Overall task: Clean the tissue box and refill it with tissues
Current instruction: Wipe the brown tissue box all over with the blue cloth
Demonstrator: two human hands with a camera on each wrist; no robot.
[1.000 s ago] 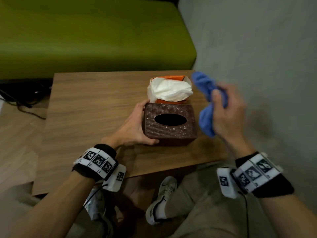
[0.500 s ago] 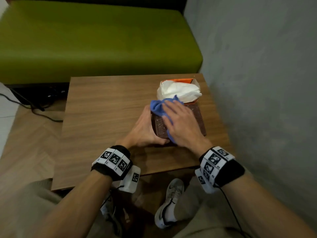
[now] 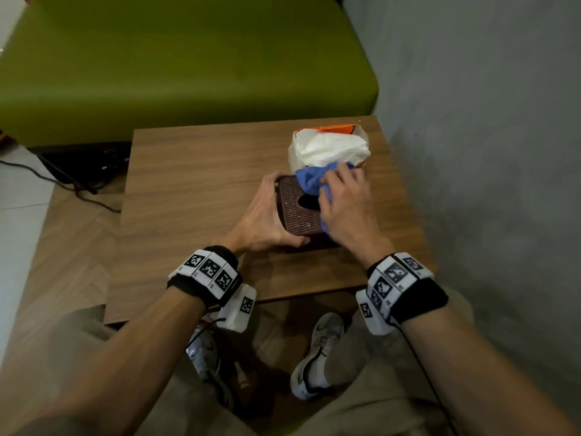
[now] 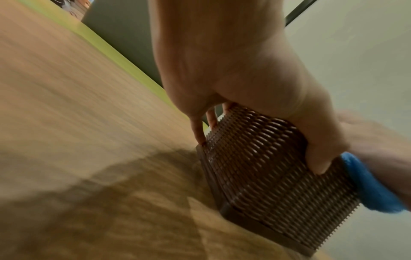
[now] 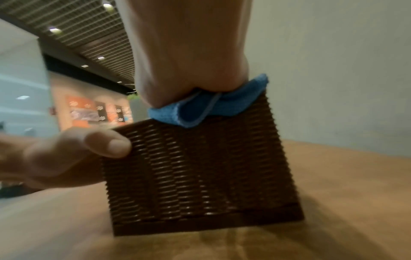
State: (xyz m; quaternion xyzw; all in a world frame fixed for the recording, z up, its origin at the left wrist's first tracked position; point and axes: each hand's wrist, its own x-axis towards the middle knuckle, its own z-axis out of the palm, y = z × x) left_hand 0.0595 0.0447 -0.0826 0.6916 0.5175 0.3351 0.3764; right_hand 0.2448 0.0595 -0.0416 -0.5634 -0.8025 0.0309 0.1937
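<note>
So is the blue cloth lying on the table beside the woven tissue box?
No, the right hand presses the blue cloth onto the top of the brown woven tissue box.

A lounge: green sofa point(image 3: 176, 58) behind a low wooden table point(image 3: 195, 196), slatted ceiling point(image 5: 73, 31).

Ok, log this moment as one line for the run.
phase: wiping lid | left hand: holds brown woven tissue box steady on wooden table | right hand: presses blue cloth on top | white tissue pack: behind box

blue cloth point(image 3: 311, 179) wiped toward box's far edge
</note>
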